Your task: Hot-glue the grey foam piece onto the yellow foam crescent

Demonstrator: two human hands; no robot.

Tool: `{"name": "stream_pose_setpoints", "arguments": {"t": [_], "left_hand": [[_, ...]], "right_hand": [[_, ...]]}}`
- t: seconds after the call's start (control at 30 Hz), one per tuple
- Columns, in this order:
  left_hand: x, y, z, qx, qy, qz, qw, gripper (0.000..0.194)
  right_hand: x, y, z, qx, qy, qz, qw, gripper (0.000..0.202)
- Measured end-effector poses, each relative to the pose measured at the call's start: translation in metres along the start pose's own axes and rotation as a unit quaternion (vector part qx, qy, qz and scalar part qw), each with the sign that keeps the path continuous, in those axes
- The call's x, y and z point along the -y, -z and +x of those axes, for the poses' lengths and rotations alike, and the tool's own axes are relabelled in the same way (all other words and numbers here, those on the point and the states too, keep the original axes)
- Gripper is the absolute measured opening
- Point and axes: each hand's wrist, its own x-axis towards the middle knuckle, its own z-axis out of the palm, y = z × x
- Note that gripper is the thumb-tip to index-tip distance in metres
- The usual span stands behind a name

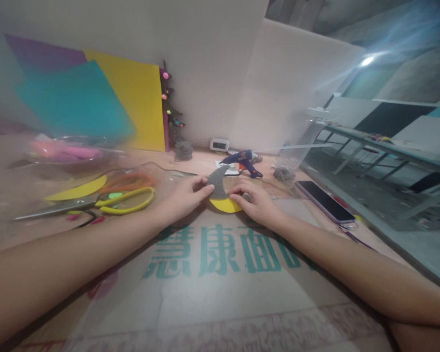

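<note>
Between my two hands is a crescent-shaped piece (219, 185), grey along its upper part and bright yellow along its lower curve. The grey looks like yarn or thread laid over it, though blur hides the detail. My left hand (188, 198) pinches its left edge between thumb and fingers. At the right edge, my right hand (255, 201) grips it with bent fingers. Just beyond the piece lies a dark blue glue gun (245, 159) with an orange trigger. A ball of grey yarn (284, 174) sits to its right.
Yellow-handled scissors (126, 203) and a yellow paper crescent (78, 188) lie left. Behind them are a clear bowl (66, 154) with pink items and coloured sheets (132, 102). A small clock (219, 144) stands at the back; a phone (326, 201) rests near the right table edge.
</note>
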Motion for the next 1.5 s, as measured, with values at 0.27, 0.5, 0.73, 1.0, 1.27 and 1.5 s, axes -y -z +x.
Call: {"name": "stream_pose_setpoints", "arguments": {"t": [0.27,0.5,0.73,1.0,1.27,1.5], "left_hand": [[-0.0006,-0.0011,-0.0002,0.007,0.008,-0.007,1.0,0.028],[0.0008,-0.001,-0.0006,-0.003,0.021,-0.019,1.0,0.03],[-0.0055,-0.001,-0.0012,-0.021,0.022,-0.011,0.999,0.025],[-0.0048,-0.0031,-0.0015,-0.034,0.034,-0.039,0.998,0.024],[-0.0063,-0.0022,-0.0017,-0.04,0.033,-0.033,0.998,0.024],[-0.0036,-0.0024,-0.0018,-0.018,0.022,-0.034,0.999,0.025]], "right_hand": [[0.0017,0.0004,-0.0006,-0.001,-0.003,0.003,1.0,0.011],[0.0028,0.0005,-0.0011,-0.018,-0.053,0.02,0.998,0.015],[-0.0001,0.0027,-0.0019,-0.093,-0.053,0.016,0.994,0.007],[0.0045,0.0032,-0.0001,-0.052,-0.002,-0.046,0.998,0.018],[0.0034,0.0001,-0.0014,-0.011,-0.036,-0.015,0.999,0.015],[0.0031,0.0023,-0.001,-0.004,-0.031,-0.024,0.999,0.022]]}}
